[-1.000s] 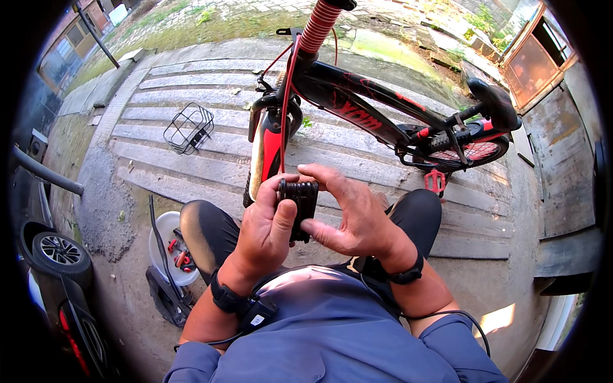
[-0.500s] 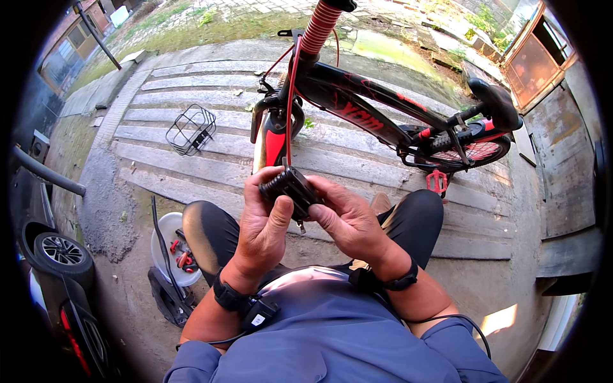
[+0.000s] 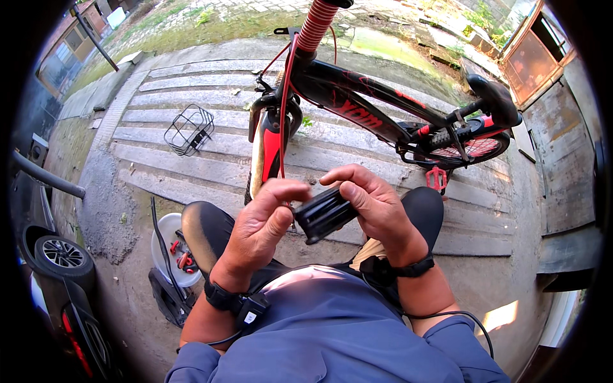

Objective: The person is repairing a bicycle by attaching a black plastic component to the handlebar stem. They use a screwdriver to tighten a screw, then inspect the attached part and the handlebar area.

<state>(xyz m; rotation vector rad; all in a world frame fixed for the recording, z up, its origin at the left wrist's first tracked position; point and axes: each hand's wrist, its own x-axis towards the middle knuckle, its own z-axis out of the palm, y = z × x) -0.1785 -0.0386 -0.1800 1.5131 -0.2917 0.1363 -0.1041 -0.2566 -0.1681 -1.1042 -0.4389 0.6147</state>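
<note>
both hands are raised in front of the chest and grasp one small black block (image 3: 324, 214) between them. the left hand (image 3: 260, 225) pinches its left end with thumb and bent fingers, and the right hand (image 3: 372, 205) wraps around its right end, with the fingers curled over the top. the block is ribbed and tilted, with the right end higher; what it is exactly is hard to make out. each wrist has a dark band, and a thin cable runs from the left one.

behind the hands stands a black and red bicycle (image 3: 357, 105); a red marking is on its frame, and the front wheel is partly hidden by the left hand. a red pedal (image 3: 437, 178) shows just above the right knee. on the left, a white bucket (image 3: 167, 246) with red tools lies on the ground, half cut off by the knee. farther away, an empty wire basket (image 3: 189, 129) stands on the concrete slabs. at the far left edge, a car wheel (image 3: 59, 253) is distorted.
</note>
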